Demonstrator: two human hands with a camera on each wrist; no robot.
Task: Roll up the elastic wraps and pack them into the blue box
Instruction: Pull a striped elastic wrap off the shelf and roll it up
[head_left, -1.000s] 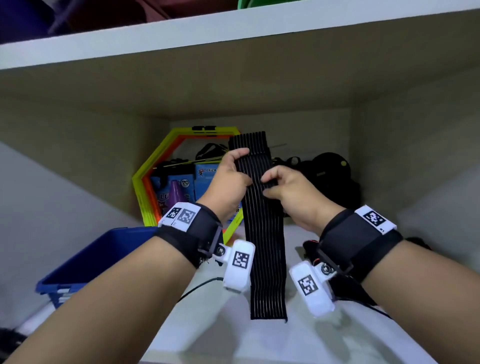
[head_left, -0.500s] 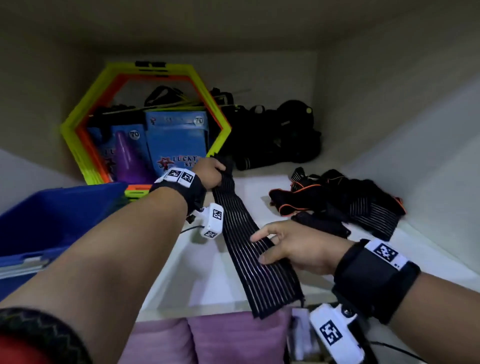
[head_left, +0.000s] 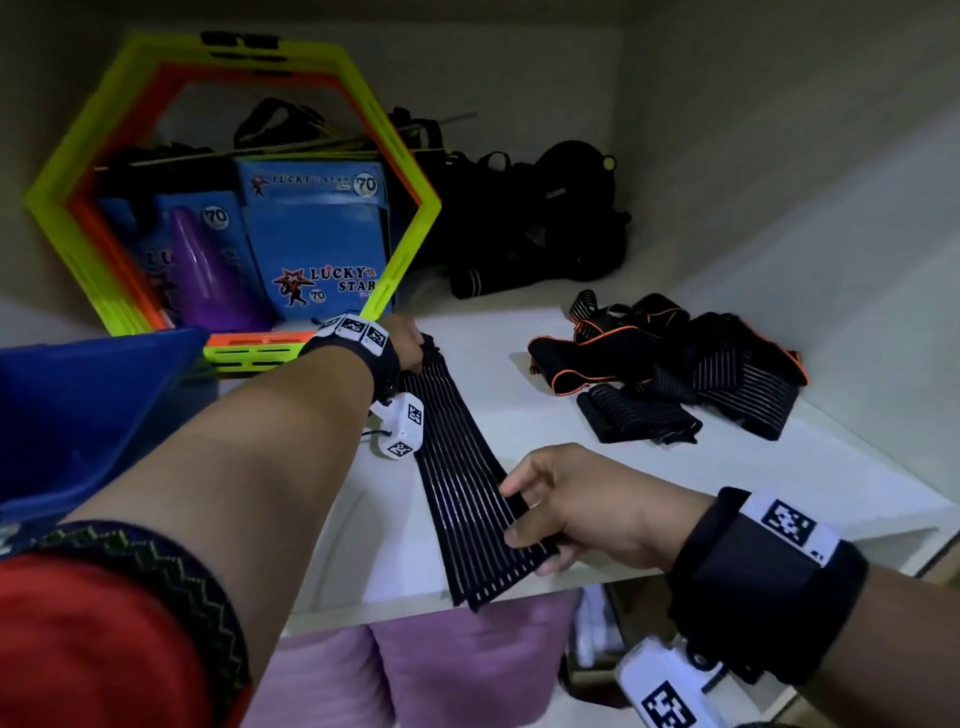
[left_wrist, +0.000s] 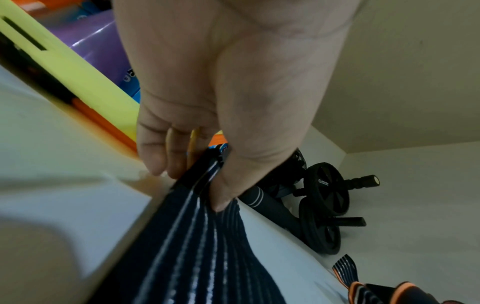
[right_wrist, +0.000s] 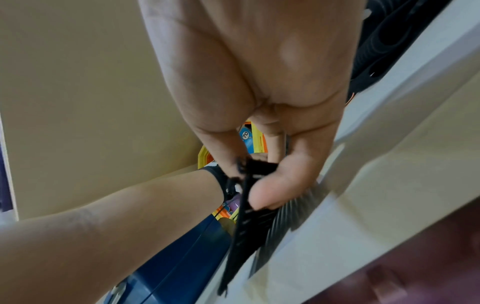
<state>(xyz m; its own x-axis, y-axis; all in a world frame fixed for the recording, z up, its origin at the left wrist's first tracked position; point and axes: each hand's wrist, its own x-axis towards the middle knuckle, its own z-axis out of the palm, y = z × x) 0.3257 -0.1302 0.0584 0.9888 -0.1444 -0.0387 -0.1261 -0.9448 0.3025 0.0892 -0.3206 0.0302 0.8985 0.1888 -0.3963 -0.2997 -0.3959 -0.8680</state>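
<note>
A long black elastic wrap (head_left: 457, 467) with thin white stripes lies stretched along the white shelf (head_left: 493, 374), its near end hanging over the front edge. My left hand (head_left: 410, 348) pinches the far end of the wrap (left_wrist: 202, 236) between thumb and fingers. My right hand (head_left: 550, 514) pinches the near end's right edge (right_wrist: 249, 205). The blue box (head_left: 78, 415) stands at the left, partly behind my left forearm. A heap of loose black wraps (head_left: 675, 374), some with orange trim, lies on the shelf to the right.
Yellow and orange hexagon rings (head_left: 218, 182) lean at the back left around blue packets (head_left: 317, 239) and a purple cone (head_left: 208, 270). Black gear (head_left: 530, 223), including an ab wheel (left_wrist: 327, 205), fills the back corner. Purple cushions (head_left: 457, 660) sit on the shelf below.
The wrap came down from being held upright to lying flat along the shelf. My left hand moved to its far end; my right hand slid to the near end and now pinches its edge.
</note>
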